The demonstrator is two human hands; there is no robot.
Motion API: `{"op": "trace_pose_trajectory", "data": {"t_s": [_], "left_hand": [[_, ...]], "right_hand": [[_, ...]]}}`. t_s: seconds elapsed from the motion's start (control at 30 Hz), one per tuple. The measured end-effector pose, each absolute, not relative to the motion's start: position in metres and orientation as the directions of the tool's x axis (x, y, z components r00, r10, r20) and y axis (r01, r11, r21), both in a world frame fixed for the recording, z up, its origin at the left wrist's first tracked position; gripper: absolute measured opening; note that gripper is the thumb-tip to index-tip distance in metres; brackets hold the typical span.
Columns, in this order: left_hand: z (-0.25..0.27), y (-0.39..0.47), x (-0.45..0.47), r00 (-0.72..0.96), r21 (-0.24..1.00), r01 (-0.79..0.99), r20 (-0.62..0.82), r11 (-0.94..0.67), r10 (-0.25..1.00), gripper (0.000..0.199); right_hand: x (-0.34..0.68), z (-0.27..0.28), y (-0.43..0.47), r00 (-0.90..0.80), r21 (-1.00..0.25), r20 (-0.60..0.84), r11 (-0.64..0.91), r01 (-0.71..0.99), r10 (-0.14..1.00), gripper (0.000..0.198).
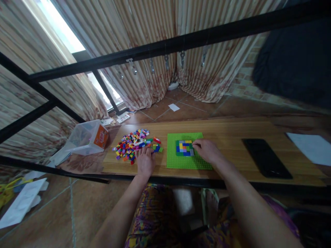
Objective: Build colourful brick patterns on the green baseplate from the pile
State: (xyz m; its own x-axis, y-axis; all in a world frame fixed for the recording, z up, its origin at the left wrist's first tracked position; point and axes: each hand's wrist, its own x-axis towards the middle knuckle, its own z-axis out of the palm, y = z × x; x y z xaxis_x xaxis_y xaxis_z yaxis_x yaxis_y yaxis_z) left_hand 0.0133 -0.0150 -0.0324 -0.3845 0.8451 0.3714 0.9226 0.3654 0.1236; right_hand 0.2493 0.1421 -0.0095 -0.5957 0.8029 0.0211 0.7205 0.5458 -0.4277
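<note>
A green baseplate (pixel 172 160) lies on the wooden board, bearing a compact square of coloured toy bricks (pixel 184 148). My right hand (pixel 207 150) is at the right edge of that square, thumb and fingertips closed in a pinch. Whatever is between those fingertips is hidden. Left of the baseplate spreads a heap of loose toy bricks (pixel 126 144) in many colours. Over the heap's near right side rests my left hand (pixel 144 160), palm down with its fingers apart, touching the bricks. A few blue and green bricks (pixel 157 148) lie just right of its fingers.
A clear plastic box (pixel 86 139) with an orange label stands beyond the left end of the wooden board (pixel 222 131). On the right lies a black phone-like slab (pixel 266 158), with white paper (pixel 310 148) farther right. A dark metal bar (pixel 155 48) crosses behind the board.
</note>
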Motion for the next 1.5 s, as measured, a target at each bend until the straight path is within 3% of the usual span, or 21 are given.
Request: {"op": "trace_pose_trajectory", "data": {"t_s": [0.27,0.57,0.77,1.03,1.17,1.5], "left_hand": [[-0.024,-0.020,0.021,-0.413,0.248,0.906,0.338,0.343,0.846,0.009],[-0.038,-0.052,0.018,-0.396,0.292,0.909,0.377,0.298,0.837,0.010],[-0.048,-0.064,0.013,-0.460,0.321,0.882,0.420,0.346,0.782,0.012],[-0.052,-0.081,0.004,-0.549,0.365,0.827,0.360,0.427,0.755,0.014],[-0.045,-0.069,0.003,-0.528,0.344,0.842,0.374,0.415,0.763,0.019],[-0.026,-0.022,0.000,-0.431,0.124,0.902,0.253,0.412,0.866,0.023]], "right_hand": [[0.250,-0.011,0.141,-0.609,-0.405,0.022,0.564,0.720,0.793,0.022],[0.249,-0.018,0.141,-0.642,-0.381,0.005,0.595,0.708,0.767,0.023],[0.247,-0.024,0.140,-0.683,-0.358,-0.019,0.633,0.686,0.730,0.026],[0.247,-0.029,0.143,-0.688,-0.357,0.021,0.648,0.673,0.726,0.024],[0.246,-0.028,0.143,-0.681,-0.357,0.009,0.639,0.682,0.732,0.025],[0.247,-0.026,0.141,-0.677,-0.368,-0.008,0.628,0.686,0.736,0.023]]}}
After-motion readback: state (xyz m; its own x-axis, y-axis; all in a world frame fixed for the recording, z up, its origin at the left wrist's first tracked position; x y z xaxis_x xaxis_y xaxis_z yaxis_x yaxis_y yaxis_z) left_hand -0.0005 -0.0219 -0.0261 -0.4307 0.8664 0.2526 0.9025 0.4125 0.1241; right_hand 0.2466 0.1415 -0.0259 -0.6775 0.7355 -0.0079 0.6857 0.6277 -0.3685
